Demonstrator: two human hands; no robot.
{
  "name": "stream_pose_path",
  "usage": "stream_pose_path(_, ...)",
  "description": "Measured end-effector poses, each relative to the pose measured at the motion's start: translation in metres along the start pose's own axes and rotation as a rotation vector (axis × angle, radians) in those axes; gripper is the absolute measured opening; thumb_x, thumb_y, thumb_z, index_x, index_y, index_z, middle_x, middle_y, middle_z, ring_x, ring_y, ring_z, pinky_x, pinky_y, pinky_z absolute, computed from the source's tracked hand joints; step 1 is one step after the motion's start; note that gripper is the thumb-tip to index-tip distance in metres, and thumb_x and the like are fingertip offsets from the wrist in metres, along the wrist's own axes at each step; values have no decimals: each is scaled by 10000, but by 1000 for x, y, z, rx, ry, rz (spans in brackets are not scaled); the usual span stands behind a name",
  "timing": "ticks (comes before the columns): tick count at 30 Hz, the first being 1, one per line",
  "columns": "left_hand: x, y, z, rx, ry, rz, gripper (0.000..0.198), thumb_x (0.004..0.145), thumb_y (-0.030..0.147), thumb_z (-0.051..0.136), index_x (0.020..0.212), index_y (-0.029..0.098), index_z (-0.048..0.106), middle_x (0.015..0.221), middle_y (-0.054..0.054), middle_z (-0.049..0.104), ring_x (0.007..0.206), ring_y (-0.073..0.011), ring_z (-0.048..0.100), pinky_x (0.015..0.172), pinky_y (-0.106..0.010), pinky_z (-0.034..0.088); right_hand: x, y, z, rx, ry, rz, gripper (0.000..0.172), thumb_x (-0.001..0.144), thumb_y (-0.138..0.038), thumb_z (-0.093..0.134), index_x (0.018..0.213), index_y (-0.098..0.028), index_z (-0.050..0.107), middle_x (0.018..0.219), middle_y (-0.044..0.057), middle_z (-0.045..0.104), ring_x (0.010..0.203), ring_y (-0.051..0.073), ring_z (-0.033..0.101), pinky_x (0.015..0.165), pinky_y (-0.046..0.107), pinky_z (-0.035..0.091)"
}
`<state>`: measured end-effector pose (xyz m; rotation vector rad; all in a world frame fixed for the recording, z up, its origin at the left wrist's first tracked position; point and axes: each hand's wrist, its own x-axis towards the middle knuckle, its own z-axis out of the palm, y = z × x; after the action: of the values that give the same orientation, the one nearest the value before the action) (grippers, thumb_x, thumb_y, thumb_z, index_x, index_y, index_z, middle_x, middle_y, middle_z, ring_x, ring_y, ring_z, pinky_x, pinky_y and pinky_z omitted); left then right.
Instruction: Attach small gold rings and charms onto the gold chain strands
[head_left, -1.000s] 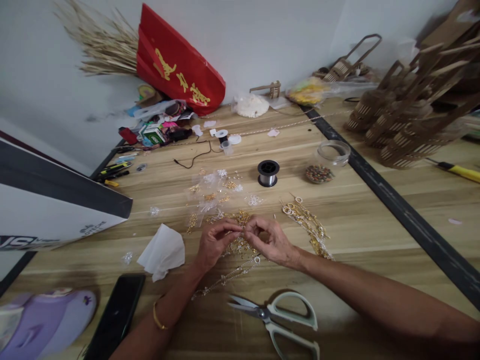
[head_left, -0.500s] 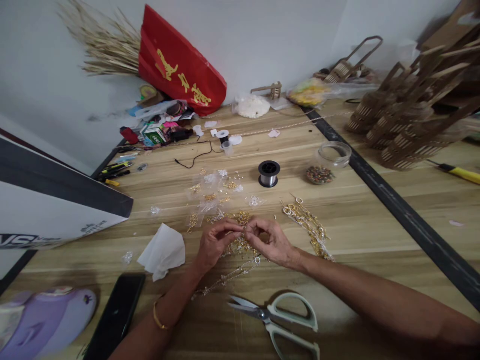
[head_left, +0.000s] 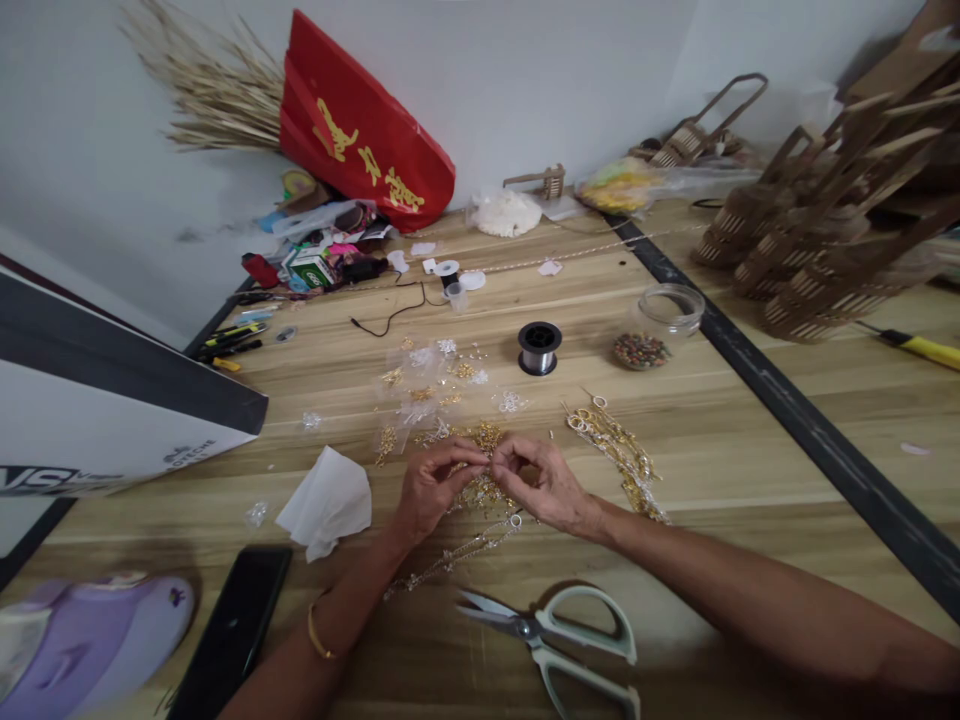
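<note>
My left hand (head_left: 439, 482) and my right hand (head_left: 541, 482) meet fingertip to fingertip over a pile of gold and silver beads (head_left: 487, 492). Both hands are closed in a pinch; whatever lies between the fingertips is too small to make out. Just below them a beaded chain (head_left: 457, 556) with a ring at its end lies on the table. Gold and silver beaded strands (head_left: 621, 450) lie beyond my right hand. Scissors (head_left: 529, 628) with pale green handles rest, blades apart, nearer to me. Small clear bags of beads and findings (head_left: 420, 394) spread out behind my hands.
A spool of wire (head_left: 538, 350) stands behind my hands, with a clear jar (head_left: 646, 335) of coloured beads to its right. On the left are a white tissue (head_left: 330, 505), a black phone (head_left: 234, 632) and a large box (head_left: 127, 400). Small woven baskets (head_left: 795, 240) crowd the back right.
My hands hold nearly the same pinched position, fingertips together. The objects on the table stay where they were; the view has shifted very slightly.
</note>
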<state>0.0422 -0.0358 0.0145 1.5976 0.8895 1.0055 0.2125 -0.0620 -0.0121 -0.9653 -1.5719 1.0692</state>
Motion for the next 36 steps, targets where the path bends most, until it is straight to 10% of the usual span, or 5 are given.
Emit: stream_pose_path(36,-1,-6,-5,-139,11,-92,75,649,177,757,678,152,692,692,-14,650,667,-111,583,654,-230,464,2,4,2,56,-7,34,190,841,-314,565,757,-146,591,640,1,514,566,90,436,496,200,360)
